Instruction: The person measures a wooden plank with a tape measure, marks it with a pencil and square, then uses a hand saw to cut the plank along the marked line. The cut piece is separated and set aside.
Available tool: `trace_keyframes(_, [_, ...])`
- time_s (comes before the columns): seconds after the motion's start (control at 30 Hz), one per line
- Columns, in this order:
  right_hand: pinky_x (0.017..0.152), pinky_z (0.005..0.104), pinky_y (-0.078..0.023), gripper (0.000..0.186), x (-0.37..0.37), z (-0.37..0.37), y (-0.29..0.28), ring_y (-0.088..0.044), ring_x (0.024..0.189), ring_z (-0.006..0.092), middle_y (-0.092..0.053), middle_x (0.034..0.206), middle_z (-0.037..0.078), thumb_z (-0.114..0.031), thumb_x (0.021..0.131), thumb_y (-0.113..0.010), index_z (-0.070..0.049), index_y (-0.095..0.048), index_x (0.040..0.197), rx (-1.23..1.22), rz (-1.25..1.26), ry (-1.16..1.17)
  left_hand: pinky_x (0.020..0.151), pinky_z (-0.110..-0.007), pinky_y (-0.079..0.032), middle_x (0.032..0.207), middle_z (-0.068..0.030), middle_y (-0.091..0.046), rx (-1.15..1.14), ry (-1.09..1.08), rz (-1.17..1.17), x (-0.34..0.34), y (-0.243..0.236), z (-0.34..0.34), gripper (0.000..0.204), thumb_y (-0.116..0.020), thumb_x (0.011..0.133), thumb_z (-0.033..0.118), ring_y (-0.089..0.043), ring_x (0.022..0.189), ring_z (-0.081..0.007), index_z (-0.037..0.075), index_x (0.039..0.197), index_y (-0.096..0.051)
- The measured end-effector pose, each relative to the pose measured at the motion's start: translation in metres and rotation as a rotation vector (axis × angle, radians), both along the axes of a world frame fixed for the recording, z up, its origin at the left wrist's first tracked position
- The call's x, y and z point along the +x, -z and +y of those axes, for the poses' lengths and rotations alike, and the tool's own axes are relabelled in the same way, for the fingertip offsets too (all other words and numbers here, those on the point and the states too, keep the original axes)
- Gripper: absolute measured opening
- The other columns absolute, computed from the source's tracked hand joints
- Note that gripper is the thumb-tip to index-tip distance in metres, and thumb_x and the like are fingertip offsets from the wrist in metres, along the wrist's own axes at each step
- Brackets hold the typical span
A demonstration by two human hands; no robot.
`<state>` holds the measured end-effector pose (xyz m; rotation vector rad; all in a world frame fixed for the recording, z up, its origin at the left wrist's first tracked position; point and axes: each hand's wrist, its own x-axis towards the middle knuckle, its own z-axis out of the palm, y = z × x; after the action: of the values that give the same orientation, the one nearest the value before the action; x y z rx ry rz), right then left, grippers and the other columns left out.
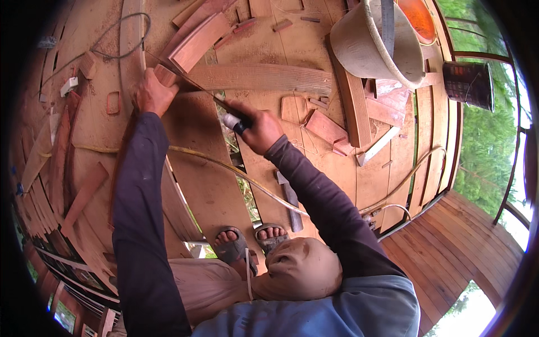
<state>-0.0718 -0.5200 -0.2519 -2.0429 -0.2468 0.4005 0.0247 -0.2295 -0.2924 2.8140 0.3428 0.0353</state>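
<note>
My left hand (152,94) is closed around the end of a reddish wooden board (164,75), pressing it from above. Closed on a dark handle with a white end, my right hand (263,131) holds what looks like a handsaw (203,89). Its thin blade, seen nearly edge-on, runs up and left toward the board by my left hand. Whether the teeth touch the wood cannot be made out. Beyond the blade lies a thick curved wooden piece (201,44), and a long grooved board (264,77) stretches to the right.
A pale bucket (359,42) with a metal ruler (387,25) stands at the far right, beside an orange container (418,19) and a dark pail (467,84). Offcuts and sawdust litter the plank floor. A yellowish hose (236,170) crosses before my sandalled feet (229,242). Gaps separate some planks.
</note>
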Motion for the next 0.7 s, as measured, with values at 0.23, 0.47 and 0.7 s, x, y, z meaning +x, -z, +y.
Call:
trace_keyframes(0.23, [0.108,0.0354,-0.047,0.043,-0.038,-0.044,-0.02,-0.063,0.125,0.0229,-0.066,0.134,0.018,-0.005,0.096,-0.068,0.002,-0.059,0.138,0.439,0.131,0.135,0.093,-0.053,-0.051,0.113,-0.028,-0.068,0.003,-0.048,-0.004,-0.003,-0.011,-0.004,0.067,-0.087,0.069,0.036,-0.065,0.109,-0.0462,0.001,0.117,-0.055])
trace_keyframes(0.47, [0.076,0.0377,-0.06,0.045,0.002,-0.062,-0.017,-0.076,0.092,0.0335,-0.075,0.105,0.019,-0.022,0.094,-0.073,-0.011,-0.061,0.136,-0.051,-0.364,0.304,0.094,-0.051,-0.052,0.113,-0.0255,-0.067,-0.044,-0.005,0.018,-0.003,-0.012,-0.003,0.065,-0.089,0.069,0.033,-0.066,0.108,-0.0437,0.0,0.114,-0.055])
trace_keyframes(0.7, [0.084,0.0482,-0.054,0.044,0.046,-0.046,0.029,-0.069,0.094,0.0376,-0.072,0.1,0.013,-0.034,0.094,-0.068,-0.022,-0.06,0.136,-0.522,-0.58,0.234,0.094,-0.051,-0.052,0.112,-0.0266,-0.068,-0.002,0.026,-0.021,-0.006,-0.011,0.001,0.064,-0.087,0.069,0.037,-0.066,0.108,-0.0437,0.001,0.112,-0.056])
